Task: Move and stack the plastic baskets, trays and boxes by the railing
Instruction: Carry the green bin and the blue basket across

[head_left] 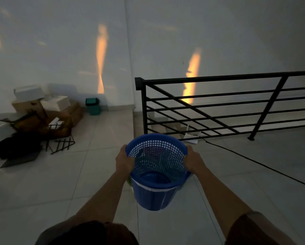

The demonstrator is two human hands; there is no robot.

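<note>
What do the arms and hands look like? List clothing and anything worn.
Both forearms are bare. The left hand and right hand wear no gloves; no rings or watch show. A short dark brown sleeve covers the right upper arm, and the left has one too.

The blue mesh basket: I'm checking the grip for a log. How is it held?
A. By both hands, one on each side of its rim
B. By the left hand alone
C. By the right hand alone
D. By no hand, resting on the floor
A: the left hand and right hand each grip a side of the blue mesh basket, which is held above the tiled floor.
</note>
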